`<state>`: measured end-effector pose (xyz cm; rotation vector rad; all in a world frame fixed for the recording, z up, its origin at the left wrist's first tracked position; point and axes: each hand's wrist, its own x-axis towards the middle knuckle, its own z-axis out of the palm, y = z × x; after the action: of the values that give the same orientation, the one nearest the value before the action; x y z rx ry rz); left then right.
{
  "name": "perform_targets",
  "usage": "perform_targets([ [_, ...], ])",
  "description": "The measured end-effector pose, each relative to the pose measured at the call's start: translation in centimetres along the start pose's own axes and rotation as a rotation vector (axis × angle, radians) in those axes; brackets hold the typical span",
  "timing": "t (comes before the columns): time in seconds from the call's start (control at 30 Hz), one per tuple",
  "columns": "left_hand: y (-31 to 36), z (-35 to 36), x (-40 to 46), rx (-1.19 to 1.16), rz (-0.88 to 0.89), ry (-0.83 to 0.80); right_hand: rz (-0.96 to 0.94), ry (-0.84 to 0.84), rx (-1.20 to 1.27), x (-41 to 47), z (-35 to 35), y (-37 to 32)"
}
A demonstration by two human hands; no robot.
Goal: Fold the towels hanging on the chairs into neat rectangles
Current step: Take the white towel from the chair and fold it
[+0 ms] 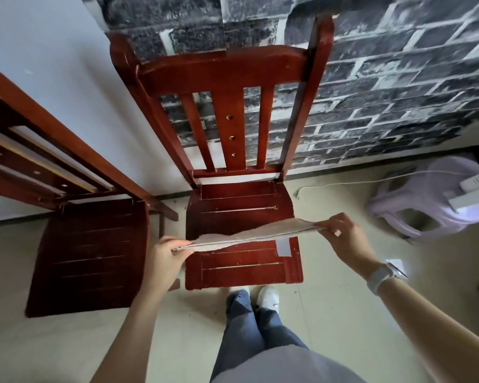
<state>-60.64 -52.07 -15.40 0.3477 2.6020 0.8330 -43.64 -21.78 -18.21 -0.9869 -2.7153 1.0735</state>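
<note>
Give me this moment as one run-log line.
towel: folded, held flat above middle chair seat | left hand: pinches left end | right hand: pinches right end | left chair: seat bare

- Both forearms were bare, with no sleeves showing anywhere along them.
- The left hand (pixel 161 261) wore nothing: no ring, band or glove could be seen.
- The right hand (pixel 343 236) was also ungloved.
- A watch (pixel 390 272) sat on the right wrist, with a wide white strap and a pale, squarish case.
- The legs were in blue jeans (pixel 249 327), slightly faded along the thighs.
- A white shoe (pixel 268 297) showed on the right foot; the left shoe was mostly hidden by the jeans.
- A light grey top (pixel 282 366) covered the waist at the bottom edge.
</note>
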Motion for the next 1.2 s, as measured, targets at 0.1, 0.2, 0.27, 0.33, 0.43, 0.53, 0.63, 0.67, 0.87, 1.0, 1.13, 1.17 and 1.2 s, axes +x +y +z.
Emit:
perform_targets([
  [0.1, -0.2, -0.2, -0.8, -0.02, -0.03, -0.02, 0.074, -0.102, 0.116, -0.9, -0.7, 0.3],
  [0.2, -0.5, -0.8, -1.8, -0.146, -0.16, -0.152, 0.173, -0.277, 0.226, -1.9, -1.7, 0.3],
  [0.27, -1.0, -1.2, -2.3, -0.211, -0.232, -0.277, 0.213, -0.319, 0.253, -2.5, -1.9, 0.4],
  [0.33, -1.4, -1.3, -2.2, -0.24, -0.241, -0.324, 0.245, -0.316, 0.299, -2.7, -1.6, 0.5],
  [0.43, -1.8, -0.4, -0.7, -0.243, -0.261, -0.284, 0.278, -0.283, 0.334, -1.7, -0.3, 0.3],
  [0.53, -2.0, 1.2, 2.3, -0.187, -0.238, -0.201, 0.271, -0.209, 0.278, 0.9, 1.7, 0.1],
  [0.63, -2.9, 3.2, 6.2, -0.097, -0.188, -0.153, 0.273, -0.145, 0.212, 4.7, 4.4, 0.4],
  [0.67, -3.3, 4.0, 7.6, -0.075, -0.17, -0.147, 0.271, -0.142, 0.188, 6.1, 5.3, 0.7],
  [0.87, -6.1, 7.8, 16.0, 0.051, -0.11, -0.051, 0.223, -0.11, 0.021, 13.8, 10.4, 2.6],
  [1.0, -7.1, 8.9, 20.1, 0.181, 0.002, 0.002, 0.176, -0.053, -0.089, 16.8, 12.7, 3.0],
  [1.13, -7.8, 9.3, 21.6, 0.415, 0.191, 0.024, 0.115, -0.004, -0.211, 17.4, 13.5, 3.4],
  [1.17, -7.8, 9.4, 21.5, 0.427, 0.213, 0.024, 0.096, -0.002, -0.228, 17.3, 13.5, 3.6],
  [1.2, -7.8, 9.5, 21.2, 0.429, 0.237, 0.035, 0.071, -0.001, -0.238, 17.1, 13.5, 3.8],
])
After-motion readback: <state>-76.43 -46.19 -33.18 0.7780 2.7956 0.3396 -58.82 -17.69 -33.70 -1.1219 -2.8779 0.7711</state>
